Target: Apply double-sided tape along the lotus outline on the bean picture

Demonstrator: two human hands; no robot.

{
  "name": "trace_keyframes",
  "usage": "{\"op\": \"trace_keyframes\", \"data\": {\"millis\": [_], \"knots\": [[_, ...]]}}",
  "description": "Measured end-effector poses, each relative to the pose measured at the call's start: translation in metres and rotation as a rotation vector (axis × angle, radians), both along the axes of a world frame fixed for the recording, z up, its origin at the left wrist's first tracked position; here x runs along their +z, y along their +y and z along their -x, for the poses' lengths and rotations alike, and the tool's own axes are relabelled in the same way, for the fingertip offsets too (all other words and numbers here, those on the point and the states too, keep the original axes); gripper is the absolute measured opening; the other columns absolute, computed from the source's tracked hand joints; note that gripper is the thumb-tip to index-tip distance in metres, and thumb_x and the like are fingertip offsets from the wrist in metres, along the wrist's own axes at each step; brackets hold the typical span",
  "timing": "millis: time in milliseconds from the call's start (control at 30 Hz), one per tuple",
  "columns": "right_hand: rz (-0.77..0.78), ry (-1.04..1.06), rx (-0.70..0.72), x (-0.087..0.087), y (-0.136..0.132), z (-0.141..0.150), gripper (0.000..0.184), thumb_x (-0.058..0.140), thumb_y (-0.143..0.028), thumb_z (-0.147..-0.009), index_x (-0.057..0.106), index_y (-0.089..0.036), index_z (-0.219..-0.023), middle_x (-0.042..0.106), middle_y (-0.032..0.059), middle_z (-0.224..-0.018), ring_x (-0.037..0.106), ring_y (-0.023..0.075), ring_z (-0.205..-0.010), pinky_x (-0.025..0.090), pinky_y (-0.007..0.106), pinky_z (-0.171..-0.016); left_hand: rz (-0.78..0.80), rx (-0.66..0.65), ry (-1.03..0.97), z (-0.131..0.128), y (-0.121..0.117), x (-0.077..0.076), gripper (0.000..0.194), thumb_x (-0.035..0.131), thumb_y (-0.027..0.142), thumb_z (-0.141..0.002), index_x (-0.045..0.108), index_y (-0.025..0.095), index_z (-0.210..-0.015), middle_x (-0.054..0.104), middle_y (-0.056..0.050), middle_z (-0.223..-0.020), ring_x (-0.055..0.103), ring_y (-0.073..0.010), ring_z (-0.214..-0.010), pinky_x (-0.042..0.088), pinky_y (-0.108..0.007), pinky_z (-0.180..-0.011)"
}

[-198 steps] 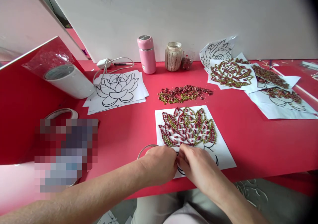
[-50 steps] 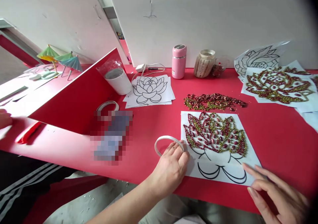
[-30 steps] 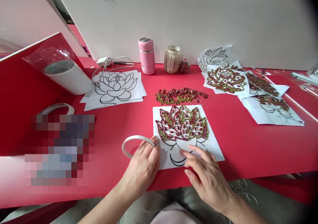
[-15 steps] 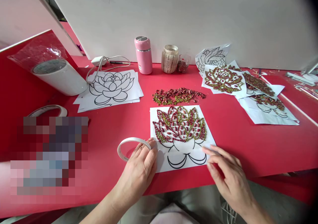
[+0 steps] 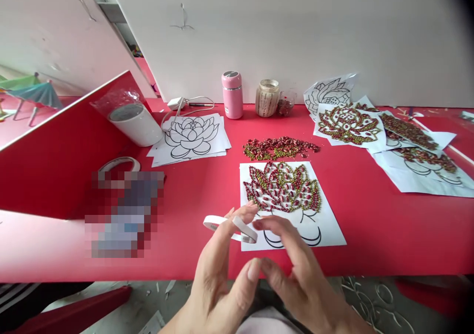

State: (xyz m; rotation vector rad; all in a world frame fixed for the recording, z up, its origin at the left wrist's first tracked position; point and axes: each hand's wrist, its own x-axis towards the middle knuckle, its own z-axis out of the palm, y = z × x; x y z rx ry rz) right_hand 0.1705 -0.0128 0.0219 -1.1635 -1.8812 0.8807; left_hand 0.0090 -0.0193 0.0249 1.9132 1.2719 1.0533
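A narrow roll of white tape point(image 5: 245, 229) is hooked over the fingers of my left hand point(image 5: 218, 265), raised above the table's front edge. My right hand point(image 5: 301, 260) is close beside it, index finger bent toward the roll and thumb near the left thumb; nothing shows between its fingers. Beyond the hands lies a white sheet point(image 5: 331, 232) with a printed lotus. Red and green beans point(image 5: 283, 188) fill its upper petals, while bare outlines show lower down, partly hidden by my fingers. Loose beans point(image 5: 281, 147) lie heaped just behind the sheet.
Printed lotus sheets point(image 5: 192, 136) are stacked at left, near a wide white roll point(image 5: 138, 124), another tape ring point(image 5: 120, 166) and a blurred-out patch. A pink flask point(image 5: 232, 97) and a jar point(image 5: 267, 99) stand at the back. Bean-covered lotus sheets point(image 5: 348, 124) overlap at right.
Both hands have lifted off the sheet and come together nearer my body. The tape roll has moved up with my left hand. The view has shifted left.
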Motion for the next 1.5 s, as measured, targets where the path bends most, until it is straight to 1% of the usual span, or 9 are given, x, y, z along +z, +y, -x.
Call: {"op": "trace_keyframes", "data": {"millis": [167,333,467,667,800,933,1100,1267,1500], "knots": [[0.176,0.289,0.117,0.010,0.005,0.020,0.020,0.038,-0.034,-0.091,0.050,-0.023,-0.104,0.057,0.0024,-0.098,0.055,0.0139,-0.089,0.047,0.026,-0.082,-0.027,-0.053,-0.117,-0.001,-0.005,0.005,0.049,0.033,0.045,-0.088,0.030,0.021,-0.131,0.039,-0.011,-0.136,0.038,-0.0253,-0.124,0.047,-0.043,-0.093],[0.387,0.480,0.079,0.009,0.007,0.022,0.021,0.041,-0.036,-0.090,0.048,-0.024,-0.106,0.058,0.0021,-0.092,0.056,0.0133,-0.077,0.048,0.027,-0.076,0.268,-0.066,-0.264,-0.003,-0.004,0.013,0.045,0.044,0.037,-0.086,0.036,0.024,-0.128,0.044,-0.008,-0.132,0.041,-0.0243,-0.121,0.041,-0.040,-0.098],[0.377,0.534,0.050,0.006,0.009,0.022,0.020,0.042,-0.034,-0.091,0.046,-0.024,-0.108,0.058,0.0021,-0.090,0.056,0.0138,-0.081,0.047,0.026,-0.076,0.356,-0.121,-0.329,-0.006,0.004,0.026,0.042,0.048,0.030,-0.085,0.038,0.027,-0.126,0.056,-0.004,-0.115,0.053,-0.0166,-0.106,0.043,-0.030,-0.093],[0.329,0.383,0.109,0.004,0.010,0.022,0.014,0.043,-0.032,-0.091,0.049,-0.022,-0.098,0.053,-0.0021,-0.072,0.048,0.0095,-0.061,0.041,0.019,-0.057,0.540,-0.110,-0.092,0.011,0.007,0.034,0.042,0.045,0.035,-0.085,0.041,0.020,-0.124,0.057,0.003,-0.068,0.046,-0.0060,-0.052,0.040,-0.016,-0.048],[0.387,0.334,0.164,0.011,0.008,0.022,0.015,0.042,-0.034,-0.091,0.050,-0.022,-0.093,0.046,-0.0042,-0.065,0.039,0.0076,-0.054,0.034,0.018,-0.051,0.378,0.103,0.093,0.039,0.004,0.035,0.043,0.052,0.036,-0.079,0.046,0.020,-0.119,0.047,0.007,-0.055,0.032,-0.0045,-0.043,0.029,-0.016,-0.038],[0.346,0.438,-0.045,0.012,0.012,0.030,0.014,0.044,-0.035,-0.090,0.049,-0.024,-0.097,0.041,-0.0054,-0.063,0.035,0.0072,-0.055,0.034,0.016,-0.051,0.131,0.357,0.141,0.050,0.001,0.032,0.021,0.055,0.031,-0.078,0.056,0.022,-0.097,0.048,0.007,-0.055,0.043,-0.0066,-0.048,0.037,-0.016,-0.044],[0.340,0.823,-0.021,0.012,0.027,0.061,0.019,0.032,-0.036,-0.095,0.045,-0.028,-0.106,0.038,-0.0047,-0.067,0.041,0.0079,-0.062,0.041,0.019,-0.066,-0.171,0.246,0.307,0.024,0.001,0.022,0.022,0.052,0.021,-0.078,0.054,0.021,-0.100,0.057,-0.003,-0.089,0.053,-0.0129,-0.078,0.045,-0.025,-0.066],[0.413,0.979,0.030,0.012,0.032,0.086,0.020,0.037,-0.034,-0.093,0.046,-0.028,-0.110,0.050,-0.0015,-0.083,0.050,0.0102,-0.080,0.041,0.029,-0.085,-0.258,0.369,0.506,0.014,0.008,0.009,0.028,0.048,0.019,-0.081,0.050,0.020,-0.109,0.057,-0.006,-0.100,0.049,-0.0189,-0.090,0.039,-0.034,-0.073],[0.381,0.647,0.044,-0.001,0.029,0.070,0.029,0.040,-0.034,-0.092,0.039,-0.032,-0.121,0.052,0.0017,-0.115,0.049,0.0143,-0.106,0.041,0.031,-0.092,-0.305,0.375,0.764,0.031,0.018,-0.007,0.016,0.042,0.019,-0.085,0.057,0.020,-0.084,0.060,-0.003,-0.094,0.050,-0.0152,-0.081,0.035,-0.029,-0.066]]}}
